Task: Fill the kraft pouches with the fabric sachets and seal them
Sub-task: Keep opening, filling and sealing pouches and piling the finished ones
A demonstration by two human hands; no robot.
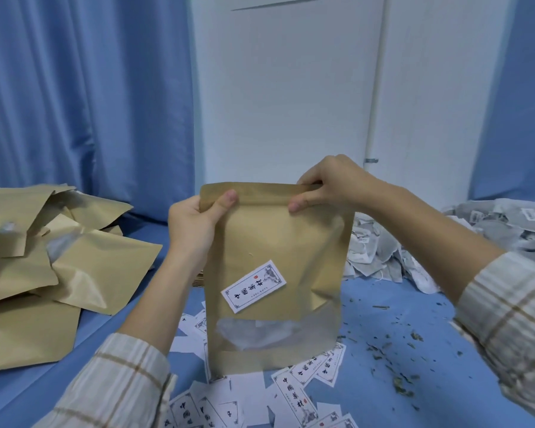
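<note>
Nearest me, loose labels (294, 393) lie scattered on the blue table (383, 310) at its near edge, between my sleeves, face up where I can grab one quickly. Dry green crumbs (393, 362) speckle the cloth toward the near right.

Above the labels I hold one pouch (275, 273) upright, its base hanging just over them, its front and frosted window turned to me. A label (254, 286) is already stuck on it, tilted. Pale shapes show dimly through the window; I take them for sachets, so I judge this pouch filled and the sealing in hand.

My left hand (195, 223) pinches the pouch's top left corner, thumb on the front, fingers behind. My right hand (328, 183) grips the top right, fingers curled over the lip and thumb pressing the front below the strip. I hold both corners so the mouth stays taut and level, which should let me run a pinch along the closure. Whether the strip is already shut, I cannot tell.

Farther off, the pouches (44, 261) lie heaped flat at the table's left edge, and the sachets (430, 242) are piled at the far right, each stock on its own side within reach. Behind stand blue curtains (84, 88) and a white door (291, 88).
</note>
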